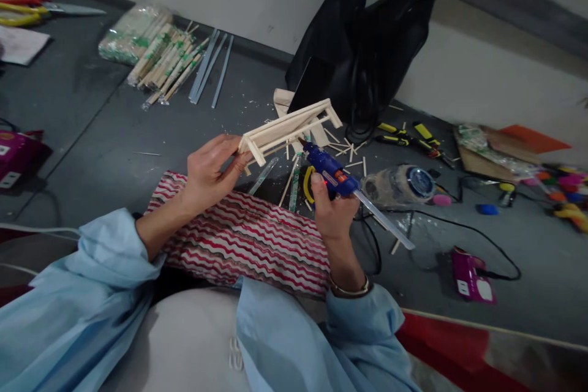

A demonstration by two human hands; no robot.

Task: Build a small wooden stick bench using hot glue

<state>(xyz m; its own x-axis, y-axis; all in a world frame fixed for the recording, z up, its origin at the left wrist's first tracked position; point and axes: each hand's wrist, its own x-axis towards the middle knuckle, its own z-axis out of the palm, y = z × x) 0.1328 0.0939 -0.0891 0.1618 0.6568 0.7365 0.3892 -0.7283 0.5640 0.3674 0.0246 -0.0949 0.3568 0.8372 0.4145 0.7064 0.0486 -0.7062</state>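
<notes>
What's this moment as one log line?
left hand: holds wooden structure | right hand: holds blue glue gun | nozzle: near structure

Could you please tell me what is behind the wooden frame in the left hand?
Behind the wooden frame held in the left hand, a pale wooden piece and part of a black bag show beyond its upper edge. Whatever its solid parts cover cannot be seen.
</notes>
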